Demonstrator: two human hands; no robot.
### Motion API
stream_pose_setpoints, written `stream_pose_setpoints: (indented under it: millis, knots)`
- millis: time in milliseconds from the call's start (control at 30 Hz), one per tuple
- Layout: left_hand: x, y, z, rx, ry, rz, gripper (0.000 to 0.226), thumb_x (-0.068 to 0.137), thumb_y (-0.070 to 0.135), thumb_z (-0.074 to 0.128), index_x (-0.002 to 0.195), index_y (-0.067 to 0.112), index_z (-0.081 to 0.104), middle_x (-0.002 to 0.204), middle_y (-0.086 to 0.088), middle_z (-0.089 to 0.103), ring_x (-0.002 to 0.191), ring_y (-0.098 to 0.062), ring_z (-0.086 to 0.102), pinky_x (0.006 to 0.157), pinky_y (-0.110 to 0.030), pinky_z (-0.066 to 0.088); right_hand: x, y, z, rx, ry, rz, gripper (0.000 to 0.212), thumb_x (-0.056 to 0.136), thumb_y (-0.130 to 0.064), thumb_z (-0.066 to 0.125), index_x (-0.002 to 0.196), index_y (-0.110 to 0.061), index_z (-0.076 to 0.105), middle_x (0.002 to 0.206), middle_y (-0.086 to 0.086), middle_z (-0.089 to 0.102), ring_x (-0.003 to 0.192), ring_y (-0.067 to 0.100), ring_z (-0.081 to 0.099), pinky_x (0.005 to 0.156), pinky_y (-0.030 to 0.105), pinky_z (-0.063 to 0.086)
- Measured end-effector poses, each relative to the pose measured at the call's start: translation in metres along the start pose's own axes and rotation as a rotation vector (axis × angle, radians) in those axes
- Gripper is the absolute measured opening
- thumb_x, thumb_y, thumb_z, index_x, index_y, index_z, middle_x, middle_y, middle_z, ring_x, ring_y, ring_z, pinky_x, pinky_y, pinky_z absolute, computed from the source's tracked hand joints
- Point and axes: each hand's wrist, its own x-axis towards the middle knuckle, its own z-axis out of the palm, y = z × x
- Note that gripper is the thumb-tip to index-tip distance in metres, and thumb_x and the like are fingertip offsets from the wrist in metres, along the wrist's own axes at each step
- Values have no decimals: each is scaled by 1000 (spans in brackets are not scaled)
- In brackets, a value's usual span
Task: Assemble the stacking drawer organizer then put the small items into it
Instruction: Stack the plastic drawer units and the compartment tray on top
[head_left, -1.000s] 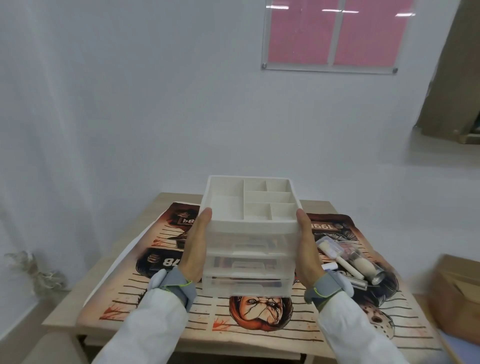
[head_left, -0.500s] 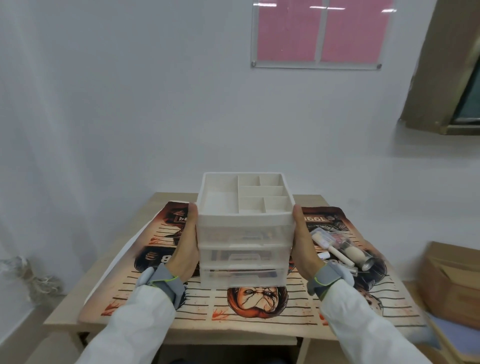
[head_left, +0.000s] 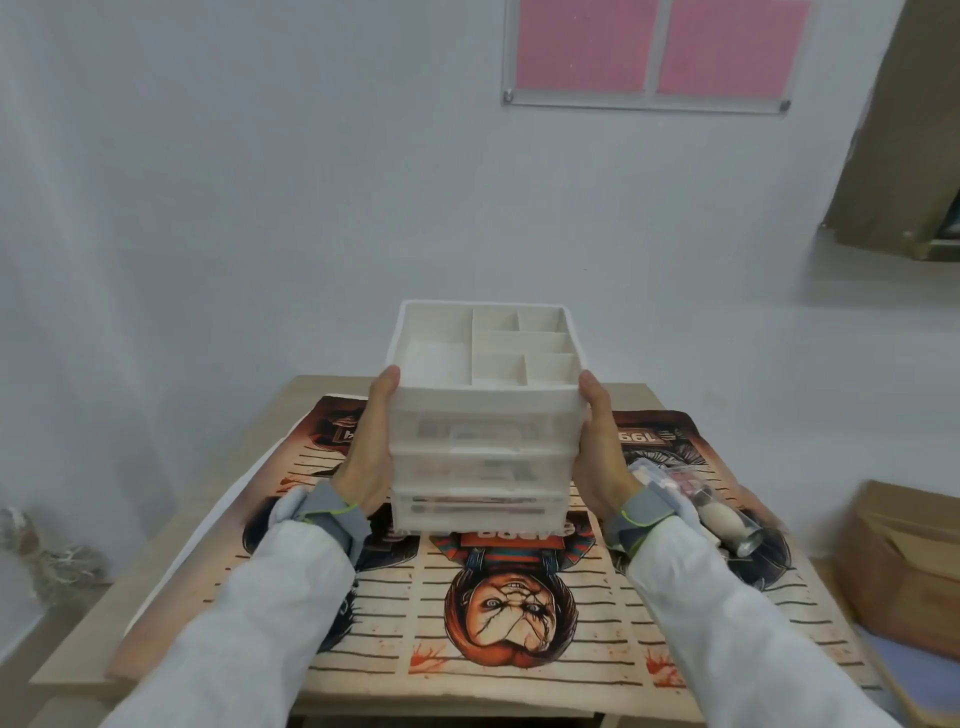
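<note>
Drawer contents blur behind frosted fronts. The organizer (head_left: 480, 415), top tray bare, sits clamped between left hand (head_left: 370, 447) and right hand (head_left: 602, 447) above the table (head_left: 78, 670).

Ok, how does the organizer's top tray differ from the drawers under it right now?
The top tray is open upward, opaque white, split by dividers into compartments, and looks empty. The drawers below it are closed, translucent, and show dark shapes of items inside, too blurred to name. Both belong to one stacked unit, gripped at its sides by the left hand and right hand.
</note>
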Motion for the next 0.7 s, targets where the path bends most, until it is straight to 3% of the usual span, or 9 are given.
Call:
stream_pose_setpoints:
  millis: [167,300,400,433,500,600,633,700]
  knots:
    - [41,-4,-1,-17,-6,-27,59,98,64,40,123,20,69,125,-17,72,116,-33,68,95,-44,54,37,-3,3,-84,3,-3,69,93,-73,44,139,-25,61,129,9,72,120,28,69,108,53,48]
    - [56,-21,-14,-50,-71,1,59,101,65,31,130,27,65,130,-8,71,122,-26,66,104,-50,47,46,11,-6,-75,-25,41,73,90,-76,41,138,-25,62,130,8,72,121,26,68,105,49,50]
    - [50,-34,-31,-5,-131,13,69,96,75,28,140,32,58,140,-1,65,133,-26,57,111,-55,41,37,19,-12,-147,1,31,67,86,-83,36,131,-41,64,132,-4,71,124,19,65,105,46,48]
    - [45,-38,-38,78,-108,0,70,91,80,33,142,37,55,142,6,63,137,-23,53,112,-56,39,33,22,-15,-172,34,19,63,86,-84,36,128,-46,64,133,-9,69,126,16,63,106,47,46]
    - [32,-48,-48,400,-20,-1,76,87,80,46,149,38,45,150,10,54,142,-20,46,113,-52,38,25,30,-21,-244,174,-10,59,88,-79,47,129,-39,64,133,-10,68,124,13,62,105,46,48]
    - [1,-71,-55,996,147,47,82,91,58,62,156,18,33,159,-3,42,143,-24,43,115,-49,40,-4,45,-24,-535,403,-83,38,98,-47,60,126,-21,61,117,-8,66,109,9,61,88,25,50]
    - [-12,-80,-55,1184,191,149,73,93,50,64,152,15,38,154,-5,47,138,-24,49,111,-46,44,-16,51,-22,-682,400,-126,30,100,-37,60,123,-18,62,109,-10,63,100,3,59,80,15,45]
    - [-30,-98,-56,1438,174,423,49,93,35,65,135,13,53,133,-6,60,115,-23,62,96,-39,53,-35,64,-18,-988,341,-229,19,100,-27,60,115,-16,65,101,-10,62,90,-3,55,78,12,46]
